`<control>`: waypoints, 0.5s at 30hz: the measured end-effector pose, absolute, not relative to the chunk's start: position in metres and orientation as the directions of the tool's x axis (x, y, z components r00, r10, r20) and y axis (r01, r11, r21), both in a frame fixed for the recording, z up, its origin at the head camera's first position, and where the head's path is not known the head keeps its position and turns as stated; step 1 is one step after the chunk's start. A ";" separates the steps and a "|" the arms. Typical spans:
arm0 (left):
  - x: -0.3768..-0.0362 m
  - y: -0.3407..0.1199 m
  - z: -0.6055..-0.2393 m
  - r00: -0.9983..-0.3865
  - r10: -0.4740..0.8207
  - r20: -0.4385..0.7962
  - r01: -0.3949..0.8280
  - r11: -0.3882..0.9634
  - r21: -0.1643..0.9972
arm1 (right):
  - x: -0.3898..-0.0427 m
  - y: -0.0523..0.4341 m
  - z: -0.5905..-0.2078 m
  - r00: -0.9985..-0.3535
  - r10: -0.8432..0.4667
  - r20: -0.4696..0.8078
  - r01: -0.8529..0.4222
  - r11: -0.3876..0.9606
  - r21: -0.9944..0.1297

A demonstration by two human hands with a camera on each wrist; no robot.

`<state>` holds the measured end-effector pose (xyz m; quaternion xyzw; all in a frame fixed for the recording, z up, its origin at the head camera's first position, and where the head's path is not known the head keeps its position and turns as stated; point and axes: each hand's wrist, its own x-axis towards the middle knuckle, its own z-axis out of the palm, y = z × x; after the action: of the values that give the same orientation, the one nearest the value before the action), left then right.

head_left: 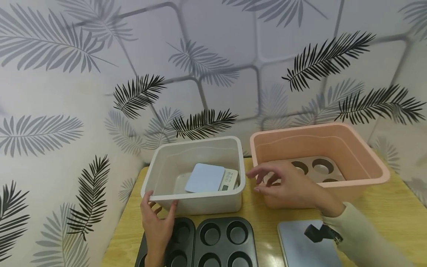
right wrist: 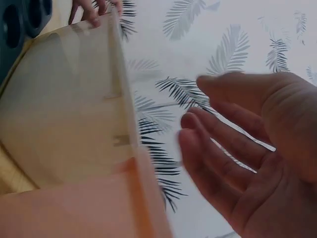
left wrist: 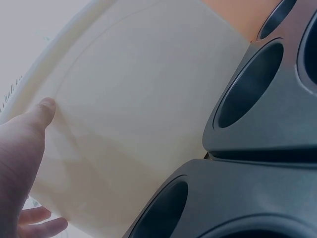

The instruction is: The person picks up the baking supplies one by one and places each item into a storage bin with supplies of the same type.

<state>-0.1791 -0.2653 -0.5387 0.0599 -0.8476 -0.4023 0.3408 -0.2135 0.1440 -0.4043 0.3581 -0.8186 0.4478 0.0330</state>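
My left hand (head_left: 158, 224) grips the front-left corner of a white plastic bin (head_left: 203, 204), fingertips on the rim. In the left wrist view its thumb (left wrist: 45, 110) presses the bin's outer wall. Inside the bin lies a kitchen scale (head_left: 229, 180) with buttons and a small display, and a pale blue square plate (head_left: 205, 178) on it. Holding nothing, my right hand (head_left: 287, 183) hovers by the left front of a peach bin (head_left: 317, 129), its fingers loosely bent. A beige muffin pan (head_left: 335, 171) lies in that bin, partly hidden by the hand and front wall.
Dark muffin pans (head_left: 224, 248) lie side by side in front of the white bin. A flat pale blue thing (head_left: 305, 248) lies at front right, partly under my right forearm. Behind the bins rises a leaf-patterned wall (head_left: 213, 92). Wooden tabletop (head_left: 263, 226) shows between them.
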 end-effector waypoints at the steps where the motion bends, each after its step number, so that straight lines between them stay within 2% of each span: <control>1: -0.179 -0.265 -0.539 -0.760 -0.376 0.530 0.173 0.669 0.723 | -0.211 0.145 -0.409 -0.744 -0.544 0.387 -0.623 0.358 -0.695; 5: -0.178 -0.266 -0.540 -0.758 -0.383 0.528 0.177 0.658 0.732 | -0.201 0.150 -0.424 -0.716 -0.529 0.455 -0.676 0.363 -0.642; 9: -0.178 -0.267 -0.541 -0.752 -0.394 0.529 0.176 0.654 0.736 | -0.193 0.152 -0.436 -0.698 -0.537 0.474 -0.692 0.335 -0.639; 15: -0.178 -0.265 -0.540 -0.753 -0.377 0.539 0.193 0.656 0.729 | -0.181 0.156 -0.450 -0.725 -0.522 0.449 -0.660 0.340 -0.670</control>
<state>-0.1784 -0.2652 -0.5400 0.0547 -0.8413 -0.4109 0.3470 -0.1809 0.1561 -0.4499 0.3628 -0.8148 0.4456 0.0773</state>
